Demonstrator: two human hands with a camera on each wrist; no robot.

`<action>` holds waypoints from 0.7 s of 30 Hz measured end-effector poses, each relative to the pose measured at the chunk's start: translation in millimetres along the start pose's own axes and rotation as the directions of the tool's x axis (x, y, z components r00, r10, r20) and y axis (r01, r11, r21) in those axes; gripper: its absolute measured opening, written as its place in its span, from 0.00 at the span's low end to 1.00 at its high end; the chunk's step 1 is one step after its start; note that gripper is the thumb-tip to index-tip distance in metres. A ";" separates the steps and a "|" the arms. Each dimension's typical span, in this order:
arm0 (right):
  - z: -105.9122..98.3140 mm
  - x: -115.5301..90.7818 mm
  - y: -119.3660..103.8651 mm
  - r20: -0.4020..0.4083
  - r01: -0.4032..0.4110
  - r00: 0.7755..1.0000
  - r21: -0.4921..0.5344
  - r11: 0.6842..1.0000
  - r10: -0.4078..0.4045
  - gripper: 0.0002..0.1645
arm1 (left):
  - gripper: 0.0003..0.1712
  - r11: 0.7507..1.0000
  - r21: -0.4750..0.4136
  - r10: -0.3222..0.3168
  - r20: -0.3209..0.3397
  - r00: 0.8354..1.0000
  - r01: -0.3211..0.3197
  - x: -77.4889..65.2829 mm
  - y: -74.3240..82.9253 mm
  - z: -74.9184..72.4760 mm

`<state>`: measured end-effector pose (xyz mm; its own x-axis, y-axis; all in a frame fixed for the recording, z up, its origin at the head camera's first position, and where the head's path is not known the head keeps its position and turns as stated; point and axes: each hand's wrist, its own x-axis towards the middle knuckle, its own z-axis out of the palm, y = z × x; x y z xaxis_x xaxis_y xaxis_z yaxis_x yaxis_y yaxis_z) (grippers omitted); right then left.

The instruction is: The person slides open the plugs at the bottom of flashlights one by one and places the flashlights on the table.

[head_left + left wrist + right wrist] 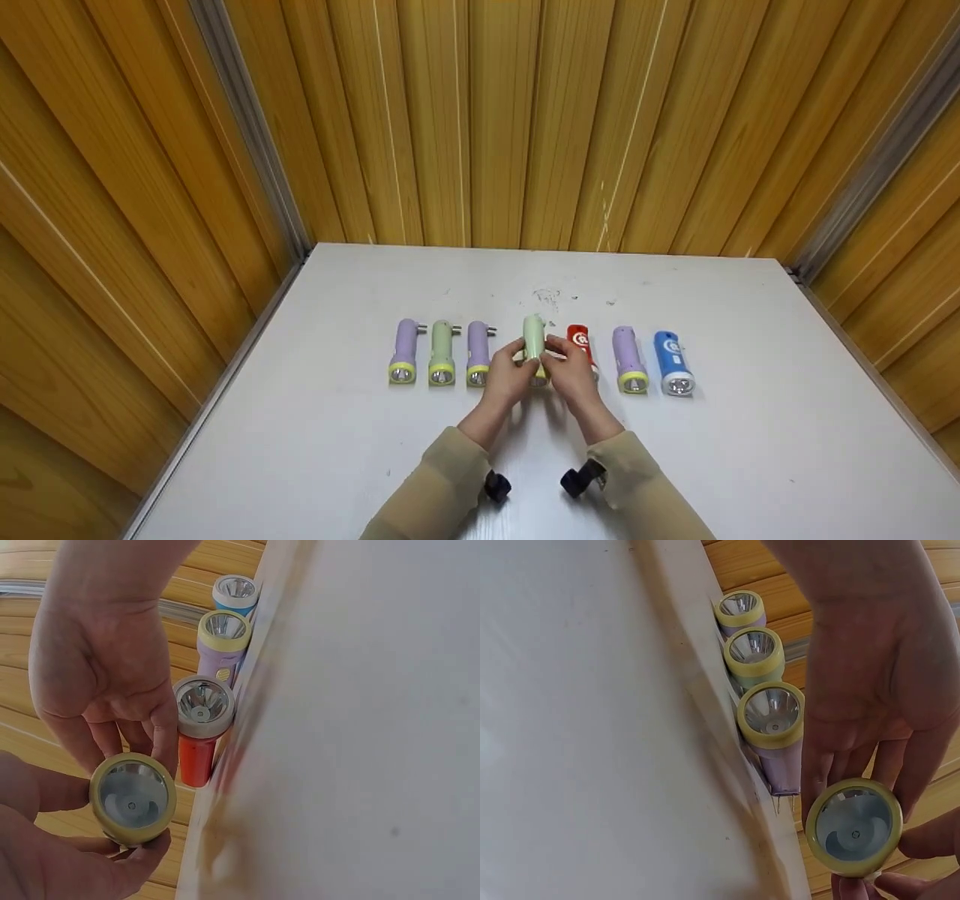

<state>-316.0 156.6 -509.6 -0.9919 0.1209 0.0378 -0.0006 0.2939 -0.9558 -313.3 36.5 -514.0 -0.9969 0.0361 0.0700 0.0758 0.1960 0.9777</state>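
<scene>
A pale green flashlight (533, 336) with a yellow head ring stands out between both hands, its lens end toward me. My left hand (510, 379) grips its left side with thumb and fingers. From the other side, my right hand (572, 375) holds it too, fingertips against the body. In the left wrist view, the flashlight's lens (133, 795) faces the camera, framed by fingers. Just right of the right hand lies a red flashlight (577, 335) with a white head, partly hidden by that hand. A purple flashlight (478, 346) lies close by the left hand.
Left in the row are another purple flashlight (406, 345) and a green flashlight (441, 345), prongs sticking out sideways. At right lie a purple flashlight (626, 349) and a blue flashlight (670, 352). The white table (300, 420) meets wood-pattern walls (495, 127) behind.
</scene>
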 end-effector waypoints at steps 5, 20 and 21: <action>-2.1 -3.0 0.0 0.010 -0.015 1.000 0.027 1.000 0.014 0.28 | 0.30 0.997 -0.078 0.011 0.023 1.000 -0.009 -6.1 -0.8 -2.5; -13.0 -9.4 -4.4 0.043 -0.034 0.999 0.144 0.989 0.028 0.34 | 0.32 0.989 -0.129 0.078 0.039 0.996 -0.072 -19.9 7.4 -2.3; -13.4 -9.5 -4.0 0.043 -0.035 0.999 0.148 0.988 0.029 0.34 | 0.32 0.989 -0.129 0.081 0.040 0.996 -0.076 -20.4 7.2 -2.0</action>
<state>-304.9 166.9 -502.2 -0.9961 0.0886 -0.0024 0.0154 0.1462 -0.9891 -292.5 35.2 -508.0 -0.9858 0.0910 0.1413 0.1474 0.0645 0.9870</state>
